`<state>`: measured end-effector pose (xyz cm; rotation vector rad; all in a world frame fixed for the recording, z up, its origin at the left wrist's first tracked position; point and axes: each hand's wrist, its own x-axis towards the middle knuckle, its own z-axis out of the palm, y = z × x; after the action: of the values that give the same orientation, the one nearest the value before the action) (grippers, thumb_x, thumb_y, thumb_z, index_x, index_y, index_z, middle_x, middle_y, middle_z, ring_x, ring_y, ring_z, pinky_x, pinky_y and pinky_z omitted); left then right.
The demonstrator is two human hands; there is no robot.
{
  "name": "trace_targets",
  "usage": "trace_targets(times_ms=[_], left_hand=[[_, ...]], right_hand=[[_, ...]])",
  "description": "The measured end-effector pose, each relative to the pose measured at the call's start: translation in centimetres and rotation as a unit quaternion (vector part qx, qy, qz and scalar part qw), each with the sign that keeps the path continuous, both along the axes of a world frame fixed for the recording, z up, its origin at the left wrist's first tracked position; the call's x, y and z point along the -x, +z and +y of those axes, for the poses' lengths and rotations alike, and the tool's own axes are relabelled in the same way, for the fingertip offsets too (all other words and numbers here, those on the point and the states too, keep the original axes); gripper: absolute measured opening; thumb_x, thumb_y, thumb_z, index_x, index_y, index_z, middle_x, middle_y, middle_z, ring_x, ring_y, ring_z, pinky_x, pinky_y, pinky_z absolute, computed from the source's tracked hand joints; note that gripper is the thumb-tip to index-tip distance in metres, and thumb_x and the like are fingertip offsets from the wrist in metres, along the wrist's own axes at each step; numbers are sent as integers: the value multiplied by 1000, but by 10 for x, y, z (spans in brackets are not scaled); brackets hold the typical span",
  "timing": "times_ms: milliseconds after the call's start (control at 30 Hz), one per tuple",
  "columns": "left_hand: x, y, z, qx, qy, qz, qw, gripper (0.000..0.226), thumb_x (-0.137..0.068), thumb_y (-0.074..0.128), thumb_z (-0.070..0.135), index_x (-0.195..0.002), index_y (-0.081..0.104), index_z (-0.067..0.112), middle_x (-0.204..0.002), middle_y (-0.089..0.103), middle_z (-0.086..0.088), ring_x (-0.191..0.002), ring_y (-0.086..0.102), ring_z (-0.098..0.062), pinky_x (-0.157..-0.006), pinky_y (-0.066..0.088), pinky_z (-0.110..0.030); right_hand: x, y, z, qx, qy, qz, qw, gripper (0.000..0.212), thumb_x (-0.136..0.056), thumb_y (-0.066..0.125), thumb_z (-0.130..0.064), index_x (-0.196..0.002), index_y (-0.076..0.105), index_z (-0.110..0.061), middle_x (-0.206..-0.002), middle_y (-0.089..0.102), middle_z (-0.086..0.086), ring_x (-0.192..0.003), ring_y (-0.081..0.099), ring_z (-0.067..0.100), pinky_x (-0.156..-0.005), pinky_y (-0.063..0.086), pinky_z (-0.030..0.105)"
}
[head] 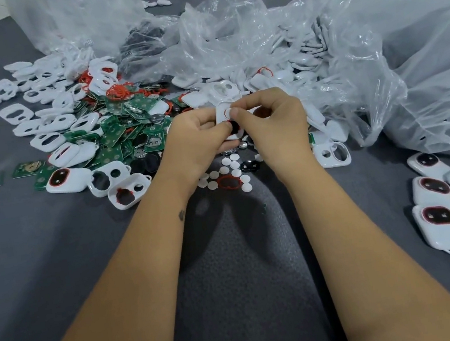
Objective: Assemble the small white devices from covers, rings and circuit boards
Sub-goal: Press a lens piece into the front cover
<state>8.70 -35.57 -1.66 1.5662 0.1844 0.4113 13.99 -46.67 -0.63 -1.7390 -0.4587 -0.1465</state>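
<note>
Over the grey counter [40,258], mid-frame, your left hand [198,139] and right hand [272,121] both pinch one white cover [222,114], fingers curled tight round it; a red ring [228,112] sits on it. Green circuit boards [112,135] are heaped just left. Finished devices [437,213] lie at right, near the plastic bags [315,38].

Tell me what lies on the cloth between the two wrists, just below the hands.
In the head view, small white round discs lie scattered there, with one red ring among them and a dark round part beside the right wrist.
</note>
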Motion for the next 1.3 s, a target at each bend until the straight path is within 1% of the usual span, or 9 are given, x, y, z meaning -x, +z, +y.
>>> trace_targets(times_ms=[133,267,367,667,833,933,1067,1167,1300], left_hand=[[0,-1,0,8,1,0,1000,29,-92,53,-3,-103,72,16,-99,75,-13,-96,72,-21,-79,59,-27],[0,-2,-1,10,-7,-8,1000,32,-90,51,-4,-105,72,15,-98,76,-8,-95,73,-21,-82,59,-32],[0,-2,-2,4,-6,-8,1000,34,-90,50,-3,-108,72,15,-98,76,-5,-94,73,-19,-83,59,-31],[2,3,-6,70,-52,11,996,32,-91,44,-10,-104,67,9,-97,77,-2,-94,72,-15,-73,57,-21],[4,6,-6,107,-67,23,992,31,-92,44,-11,-100,67,9,-91,77,4,-87,73,-7,-68,55,-16],[3,5,-4,132,-43,33,990,28,-92,46,-10,-106,67,3,-98,75,-5,-87,73,-11,-70,56,-19],[1,8,1,236,12,26,971,18,-93,47,-10,-96,64,-4,-86,74,-15,-82,74,-20,-67,58,-24],[1,11,8,292,62,7,955,13,-97,50,1,-92,62,-4,-85,73,-21,-82,74,-27,-64,59,-27],[1,12,14,276,120,-7,953,14,-99,52,5,-92,63,1,-79,74,-16,-76,74,-24,-60,57,-23]], right_hand=[[0,-1,2,4,-9,5,1000,13,-81,73,-14,-76,69,-26,-96,67,1,-81,61,14,-76,51,26],[0,-5,5,-13,-19,6,1000,20,-80,71,-13,-88,60,-27,-91,63,-8,-64,51,1,-65,46,15],[-1,-7,6,-23,-13,35,999,28,-81,71,-13,-100,56,-28,-93,61,-5,-65,52,3,-59,47,13],[-4,-6,4,5,11,59,998,20,-78,71,-10,-89,67,-26,-76,59,-3,-62,56,9,-61,57,33],[-3,-6,4,28,11,34,999,17,-80,71,-11,-85,67,-27,-75,59,-3,-61,54,7,-62,55,28],[-1,-7,4,32,19,29,999,8,-87,66,-18,-92,70,-24,-84,65,-3,-74,59,9,-73,55,31],[-2,-3,1,-26,-31,15,999,15,-94,56,-18,-92,71,-19,-86,68,-9,-78,57,0,-74,45,14],[-8,-1,-8,-45,-94,16,994,17,-94,54,-16,-89,70,-18,-82,65,-8,-77,55,5,-74,42,19],[-14,0,-18,-35,-145,12,989,17,-93,53,-18,-86,67,-24,-81,63,-8,-77,54,6,-73,41,23]])
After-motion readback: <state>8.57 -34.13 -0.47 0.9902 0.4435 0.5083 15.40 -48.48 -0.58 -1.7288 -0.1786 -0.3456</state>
